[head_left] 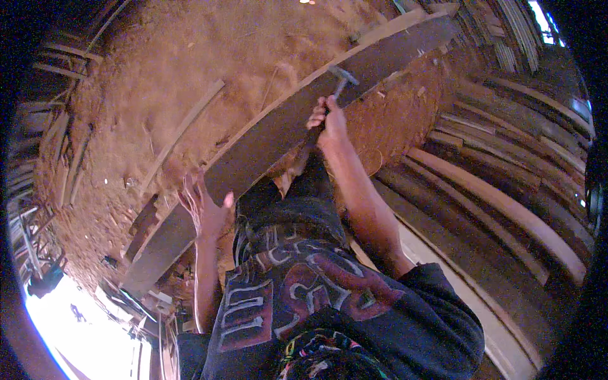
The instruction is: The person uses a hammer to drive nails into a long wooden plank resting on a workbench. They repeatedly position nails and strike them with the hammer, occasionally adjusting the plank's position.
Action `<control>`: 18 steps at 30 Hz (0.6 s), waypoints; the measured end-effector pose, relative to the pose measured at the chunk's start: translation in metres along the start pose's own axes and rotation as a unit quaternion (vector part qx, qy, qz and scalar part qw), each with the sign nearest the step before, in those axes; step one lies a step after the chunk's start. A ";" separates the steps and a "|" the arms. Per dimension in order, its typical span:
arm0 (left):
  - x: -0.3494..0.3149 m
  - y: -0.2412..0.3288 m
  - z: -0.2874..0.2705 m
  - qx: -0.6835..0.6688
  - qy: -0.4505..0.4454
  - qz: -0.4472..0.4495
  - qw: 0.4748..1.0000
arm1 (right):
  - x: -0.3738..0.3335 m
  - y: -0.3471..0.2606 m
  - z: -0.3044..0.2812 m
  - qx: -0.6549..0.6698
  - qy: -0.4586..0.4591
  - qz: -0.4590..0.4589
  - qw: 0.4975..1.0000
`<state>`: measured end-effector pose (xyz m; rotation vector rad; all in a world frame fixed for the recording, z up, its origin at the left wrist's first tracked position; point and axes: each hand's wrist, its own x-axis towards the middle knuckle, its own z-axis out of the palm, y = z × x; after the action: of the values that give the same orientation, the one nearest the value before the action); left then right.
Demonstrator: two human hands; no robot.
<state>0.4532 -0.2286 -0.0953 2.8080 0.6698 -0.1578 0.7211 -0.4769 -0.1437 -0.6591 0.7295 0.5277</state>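
Fingers point(201, 183) on the left hand point(208, 214) are spread wide with the thumb stuck out, not gripping anything as far as I can see. Only got the head view to go on, so that's all of it. That hand is right over the lower-left stretch of a long plank point(269, 136), but I can't tell if it's actually touching the wood. The plank runs diagonally across the dirt floor point(253, 38), just past the dark trousers point(315, 174).

Right hand point(329, 123) has its fingers wrapped around the handle of a hammer point(342, 77), with the metal head out over the upper part of the plank. Can't tell if it's touching either.

What could go wrong, imo: nothing visible is clamping the plank, so a hard knock near one end might shift or tip it, esp. if the dirt underneath is uneven. A loose or sweaty grip could let the hammer twist and glance off toward the legs, which are pretty close. Left fingers look well clear of the hammer head for now, but sliding them up the plank would put them at risk. Loose wood strip point(182, 136) beyond it could be a trip hazard too.
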 end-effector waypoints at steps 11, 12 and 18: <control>0.044 0.146 0.054 0.042 -0.061 -0.067 0.995 | 0.098 -0.202 -0.017 0.046 -0.008 0.009 0.999; 0.046 0.147 0.062 0.052 -0.051 -0.070 0.995 | 0.083 -0.190 -0.002 0.041 0.012 0.009 0.999; 0.048 0.139 0.082 0.148 -0.080 -0.128 0.977 | 0.042 -0.149 -0.010 -0.012 0.083 0.055 0.995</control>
<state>0.5555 -0.3501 -0.1517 2.9283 1.0434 -0.5694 0.8387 -0.5761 -0.1273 -0.6935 0.9215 0.5881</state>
